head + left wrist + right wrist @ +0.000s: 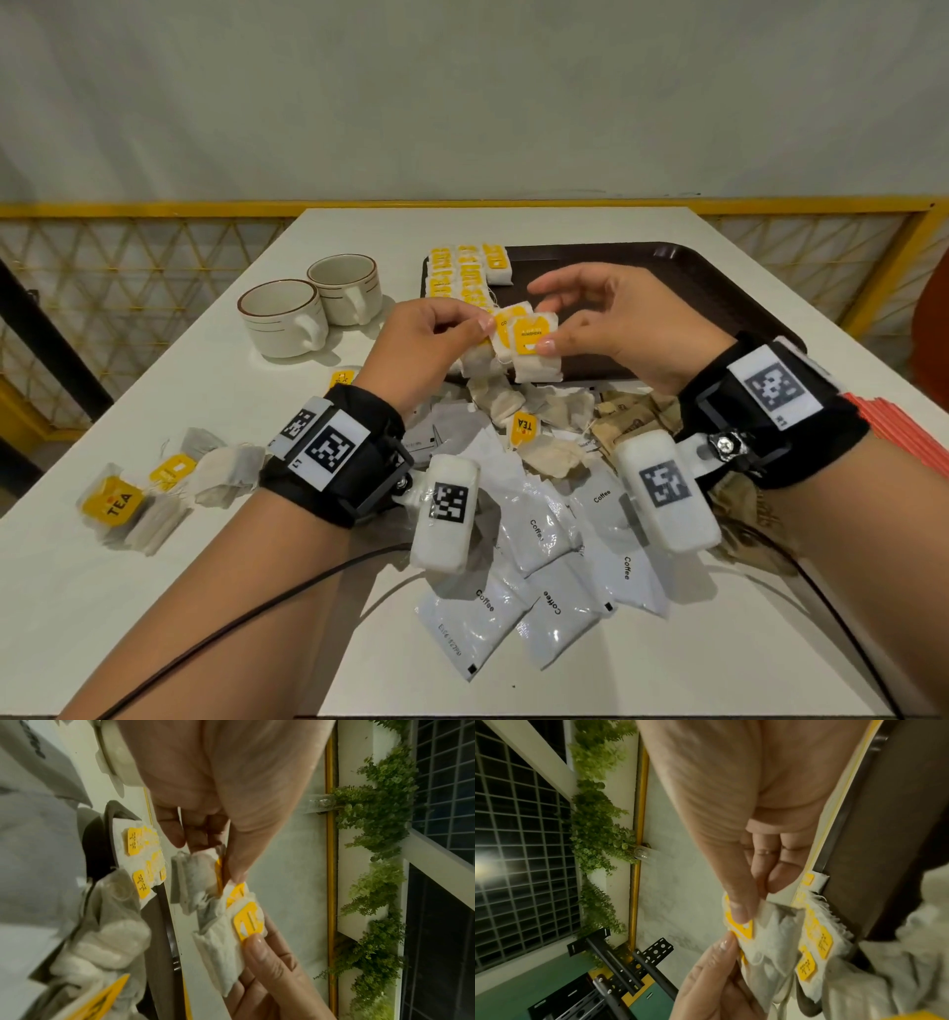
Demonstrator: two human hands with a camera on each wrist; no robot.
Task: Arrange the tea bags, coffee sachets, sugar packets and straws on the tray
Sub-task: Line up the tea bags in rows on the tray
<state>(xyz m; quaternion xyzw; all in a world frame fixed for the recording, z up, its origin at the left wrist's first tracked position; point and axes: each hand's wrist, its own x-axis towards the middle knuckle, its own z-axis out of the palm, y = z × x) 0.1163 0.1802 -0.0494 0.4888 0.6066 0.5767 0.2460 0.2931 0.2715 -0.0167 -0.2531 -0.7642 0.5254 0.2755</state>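
Left hand (421, 342): thumb and curled fingers pinched a small bunch of tea bags (485, 354).
Right hand (611, 329): thumb and forefinger pinched the front tea bag (534, 349); other fingers spread loosely.
Place: over the tray's (667, 267) near edge.

Both hands meet over the tray's (667, 267) near edge. The left hand (426, 344) pinches a few tea bags (500, 336); the right hand (606, 329) pinches the front bag (536, 342) by its yellow tag, other fingers spread. Rows of tea bags (464, 272) fill the tray's far left corner. Near the hands lies a heap – loose tea bags (518, 411), brown sugar packets (631, 416), white coffee sachets (544, 565). Two cups (313, 308) stand left of the tray – more tea bags (154, 488) lie at the table's (154, 591) left edge. Red straws (909, 437) lie at right.
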